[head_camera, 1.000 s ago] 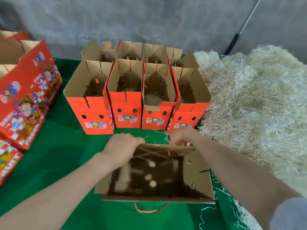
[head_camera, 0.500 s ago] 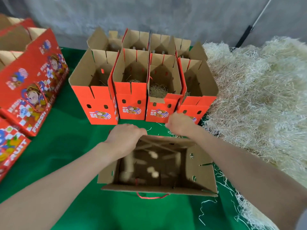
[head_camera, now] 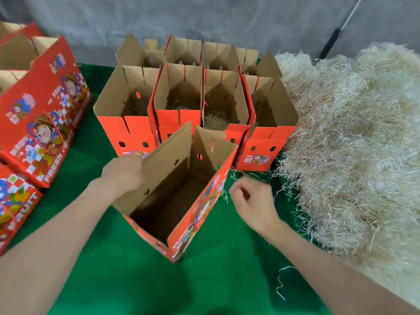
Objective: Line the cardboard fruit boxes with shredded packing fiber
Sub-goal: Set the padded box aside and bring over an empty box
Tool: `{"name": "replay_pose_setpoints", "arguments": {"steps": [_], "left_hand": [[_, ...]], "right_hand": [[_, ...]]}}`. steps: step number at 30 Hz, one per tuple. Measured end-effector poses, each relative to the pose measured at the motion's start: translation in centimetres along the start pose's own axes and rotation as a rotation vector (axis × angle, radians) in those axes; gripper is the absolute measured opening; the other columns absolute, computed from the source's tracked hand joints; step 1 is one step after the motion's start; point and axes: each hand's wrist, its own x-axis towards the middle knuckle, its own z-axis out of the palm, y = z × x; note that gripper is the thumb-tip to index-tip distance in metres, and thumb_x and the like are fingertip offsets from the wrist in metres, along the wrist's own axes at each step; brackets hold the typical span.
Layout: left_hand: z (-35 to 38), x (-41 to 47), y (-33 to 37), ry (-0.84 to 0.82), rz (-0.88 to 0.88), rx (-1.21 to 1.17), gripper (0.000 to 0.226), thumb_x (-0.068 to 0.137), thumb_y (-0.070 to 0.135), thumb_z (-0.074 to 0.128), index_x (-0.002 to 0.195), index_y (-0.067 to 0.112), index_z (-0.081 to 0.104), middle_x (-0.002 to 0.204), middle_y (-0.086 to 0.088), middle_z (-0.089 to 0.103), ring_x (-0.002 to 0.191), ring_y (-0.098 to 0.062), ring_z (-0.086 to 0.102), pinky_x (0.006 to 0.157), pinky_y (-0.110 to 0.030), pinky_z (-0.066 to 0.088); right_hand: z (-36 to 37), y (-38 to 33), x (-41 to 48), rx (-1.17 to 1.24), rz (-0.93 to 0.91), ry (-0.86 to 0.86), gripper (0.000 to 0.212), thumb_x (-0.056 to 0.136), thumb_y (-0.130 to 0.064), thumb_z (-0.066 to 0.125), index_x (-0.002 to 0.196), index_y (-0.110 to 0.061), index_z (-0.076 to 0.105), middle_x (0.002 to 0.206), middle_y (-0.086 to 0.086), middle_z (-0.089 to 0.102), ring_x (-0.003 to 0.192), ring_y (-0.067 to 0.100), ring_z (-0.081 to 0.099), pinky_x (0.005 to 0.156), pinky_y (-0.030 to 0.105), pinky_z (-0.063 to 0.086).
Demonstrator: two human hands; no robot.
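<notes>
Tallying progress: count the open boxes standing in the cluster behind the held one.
8. Four front boxes side by side; four back boxes behind them, partly hidden, so more may be unseen.

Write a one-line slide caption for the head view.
Left hand holds an empty fruit box; right hand hovers near the fiber pile.

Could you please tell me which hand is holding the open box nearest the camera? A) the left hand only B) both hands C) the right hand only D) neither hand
A: the left hand grips the left wall of the box, while the right hand is off to its right, clear of it.
</notes>
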Motion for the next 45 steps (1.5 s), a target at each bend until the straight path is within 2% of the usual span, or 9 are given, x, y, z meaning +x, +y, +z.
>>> {"name": "replay_pose_setpoints", "arguments": {"steps": [5,16,19,24,27,30,34,38,45], "left_hand": [[0.2,-1.2,-0.2,-0.104,0.057,-0.110,0.038,0.075,0.009,0.053,0.112,0.014,0.048,0.111,-0.013,0.060,0.103,-0.034,0.056,0.075,-0.031,0.046],[0.4,-2.5,0.6,-0.016,0.043,-0.106,0.050,0.075,0.003,0.047,0.124,0.013,0.043,0.115,-0.016,0.058,0.102,-0.037,0.056,0.073,-0.033,0.043],[0.5,-2.3,0.0,-0.034,0.064,-0.174,0.045,0.077,0.004,0.050,0.120,0.014,0.048,0.114,-0.014,0.059,0.103,-0.034,0.055,0.075,-0.033,0.044],[0.0,-1.6,-0.4,-0.073,0.124,-0.262,0.036,0.082,0.006,0.055,0.117,0.012,0.056,0.116,-0.009,0.061,0.107,-0.027,0.055,0.083,-0.029,0.043],[-0.7,-1.0,0.6,-0.125,0.223,-0.300,0.034,0.085,0.008,0.057,0.118,0.013,0.055,0.116,-0.006,0.061,0.108,-0.024,0.054,0.081,-0.027,0.040],[-1.4,-0.1,1.9,-0.189,0.330,-0.274,0.027,0.088,0.016,0.060,0.113,0.008,0.052,0.111,-0.007,0.058,0.105,-0.025,0.053,0.083,-0.030,0.040],[-2.8,1.7,3.3,-0.040,0.380,-0.298,0.019,0.088,0.023,0.062,0.090,0.005,0.061,0.090,-0.007,0.061,0.090,-0.028,0.056,0.078,-0.038,0.043],[-3.3,3.7,6.3,0.168,0.391,-0.265,0.016,0.092,0.020,0.052,0.080,0.015,0.062,0.081,-0.002,0.063,0.081,-0.024,0.049,0.067,-0.031,0.037],[-1.4,4.6,10.7,0.238,0.507,-0.317,0.023,0.097,0.011,0.040,0.093,0.003,0.061,0.096,-0.016,0.064,0.087,-0.033,0.057,0.066,-0.033,0.034]], "right_hand": [[6.9,1.9,-3.0,-0.153,0.311,-0.672,0.041,0.084,-0.021,0.059,0.124,-0.013,0.054,0.121,0.009,0.059,0.110,0.025,0.057,0.095,0.033,0.045],[8.0,4.5,-2.5,-0.603,0.243,-0.981,0.023,0.084,-0.016,0.045,0.092,-0.013,0.067,0.090,0.007,0.064,0.085,0.028,0.062,0.069,0.029,0.049],[5.9,5.9,-2.4,-0.460,0.328,-0.827,0.021,0.090,-0.024,0.049,0.103,-0.015,0.063,0.106,0.007,0.064,0.099,0.028,0.060,0.084,0.034,0.049],[1.8,4.7,3.2,-0.194,0.031,0.016,0.058,0.073,-0.003,0.072,0.124,-0.009,0.044,0.128,0.011,0.045,0.120,0.030,0.045,0.101,0.037,0.037],[-0.4,4.4,5.9,-0.552,-0.190,-0.141,0.085,0.069,0.006,0.066,0.141,-0.023,0.031,0.153,0.012,0.015,0.142,0.037,0.007,0.114,0.051,0.010],[-2.2,4.5,6.4,-0.817,-0.296,-0.467,0.042,0.082,-0.010,0.062,0.118,-0.031,0.060,0.145,0.000,0.038,0.141,0.024,0.019,0.114,0.049,-0.004],[-5.4,4.2,4.6,-0.742,-0.173,-0.691,0.019,0.091,-0.021,0.053,0.103,-0.028,0.067,0.096,-0.006,0.069,0.095,0.016,0.062,0.087,0.030,0.047],[-6.4,3.0,1.3,-0.768,-0.196,-0.816,0.025,0.098,-0.036,0.040,0.110,-0.024,0.060,0.092,-0.003,0.068,0.085,0.017,0.063,0.065,0.024,0.038],[-6.5,1.8,-0.6,-0.704,-0.110,-0.847,0.022,0.097,-0.029,0.042,0.108,-0.018,0.057,0.095,0.004,0.065,0.087,0.024,0.062,0.069,0.031,0.044]]}}
